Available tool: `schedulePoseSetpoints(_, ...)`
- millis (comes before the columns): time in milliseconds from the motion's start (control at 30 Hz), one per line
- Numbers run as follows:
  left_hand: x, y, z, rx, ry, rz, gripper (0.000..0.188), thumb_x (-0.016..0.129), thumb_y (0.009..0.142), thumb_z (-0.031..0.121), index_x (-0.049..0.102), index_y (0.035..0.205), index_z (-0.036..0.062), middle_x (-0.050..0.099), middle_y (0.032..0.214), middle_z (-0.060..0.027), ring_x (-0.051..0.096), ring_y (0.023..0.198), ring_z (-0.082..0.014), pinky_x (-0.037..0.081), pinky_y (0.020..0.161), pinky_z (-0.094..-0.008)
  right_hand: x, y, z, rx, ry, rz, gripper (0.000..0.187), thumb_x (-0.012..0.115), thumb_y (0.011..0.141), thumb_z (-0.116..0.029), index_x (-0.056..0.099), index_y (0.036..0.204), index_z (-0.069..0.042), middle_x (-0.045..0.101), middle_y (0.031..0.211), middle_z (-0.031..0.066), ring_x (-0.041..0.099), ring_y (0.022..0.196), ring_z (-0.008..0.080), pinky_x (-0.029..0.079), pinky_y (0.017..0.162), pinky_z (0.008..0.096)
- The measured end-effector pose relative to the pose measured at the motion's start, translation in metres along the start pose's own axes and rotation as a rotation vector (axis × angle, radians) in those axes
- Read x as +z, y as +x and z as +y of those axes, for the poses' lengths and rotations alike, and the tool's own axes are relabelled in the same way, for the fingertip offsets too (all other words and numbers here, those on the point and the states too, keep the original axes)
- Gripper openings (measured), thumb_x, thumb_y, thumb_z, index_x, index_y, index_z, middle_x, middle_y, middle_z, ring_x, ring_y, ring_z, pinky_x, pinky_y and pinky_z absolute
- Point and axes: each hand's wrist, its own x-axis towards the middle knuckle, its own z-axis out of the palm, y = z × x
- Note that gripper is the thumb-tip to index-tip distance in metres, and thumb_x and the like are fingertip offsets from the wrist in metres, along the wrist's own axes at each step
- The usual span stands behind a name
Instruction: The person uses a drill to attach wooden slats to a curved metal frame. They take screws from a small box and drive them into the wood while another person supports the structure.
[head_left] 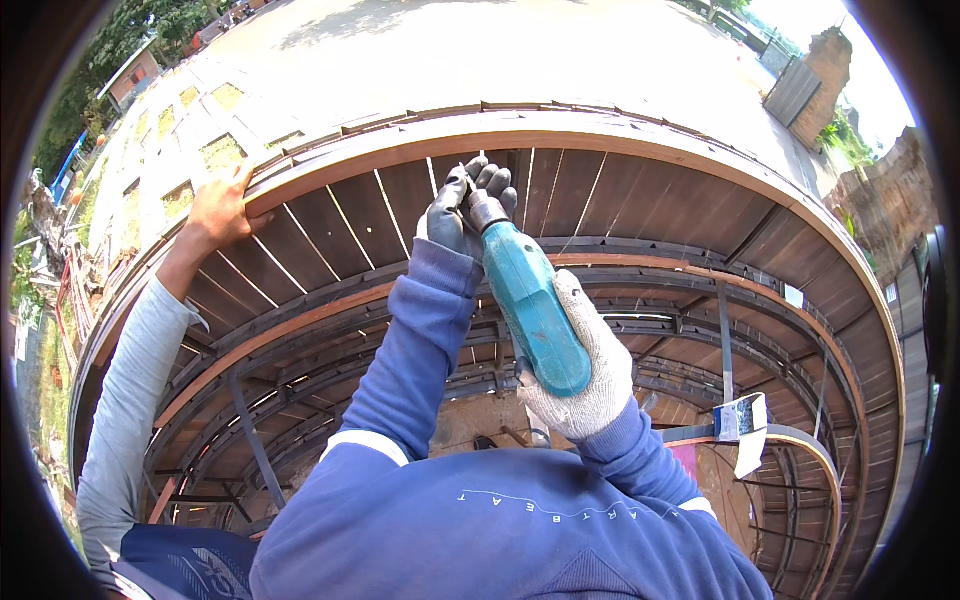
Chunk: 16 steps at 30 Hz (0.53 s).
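Note:
My right hand (590, 365), in a pale knitted glove, is wrapped round the rear of a teal power drill (533, 305). The drill points away from me toward the slatted wall, its dark metal chuck (487, 212) at the far end. My left hand (462, 205), in a dark grey glove, has its fingers curled together around the chuck's front. What it pinches there is too small and hidden to make out. Just beyond lie the dark upright slats (370, 215) and the curved brown top rail (420, 150).
At the left, a co-worker's bare hand (222, 207) grips the rail. Curved inner rails (640, 262) and a metal post (726, 345) surround me below. A small blue-and-white box (738, 420) sits on a lower curved rail at the right. Bright paved ground (480, 60) lies beyond.

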Motion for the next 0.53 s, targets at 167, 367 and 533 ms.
schedulePoseSetpoints(167,-0.005,0.012,0.015,0.023,0.039,0.030,0.032,0.046,0.111,0.021,0.057,0.132,0.0000,0.068,0.120,-0.0162,0.069,0.114,-0.0318,0.059,0.100,-0.0519,0.014,0.018,-0.006,-0.029,-0.108,-0.014,0.095,0.081,0.073,-0.010,0.040,0.158,0.001,0.053,0.152,0.0254,0.057,0.138,0.0359,0.046,0.116,0.0405)
schedulePoseSetpoints(367,-0.011,0.016,0.023,-0.028,-0.027,0.032,0.030,0.047,0.111,0.020,0.059,0.131,0.0004,0.069,0.120,-0.0178,0.070,0.114,-0.0341,0.060,0.101,-0.0523,0.023,0.022,-0.007,0.001,-0.105,-0.033,0.095,0.082,0.073,-0.010,0.040,0.158,0.001,0.051,0.153,0.0260,0.054,0.141,0.0368,0.045,0.117,0.0419)
schedulePoseSetpoints(533,-0.013,0.019,0.024,-0.062,-0.072,-0.007,0.031,0.048,0.110,0.020,0.058,0.131,0.0002,0.069,0.122,-0.0189,0.069,0.116,-0.0357,0.059,0.101,-0.0525,0.027,0.024,-0.002,-0.053,-0.113,-0.008,0.093,0.081,0.075,-0.012,0.040,0.158,0.001,0.049,0.155,0.0265,0.053,0.142,0.0365,0.042,0.118,0.0412)
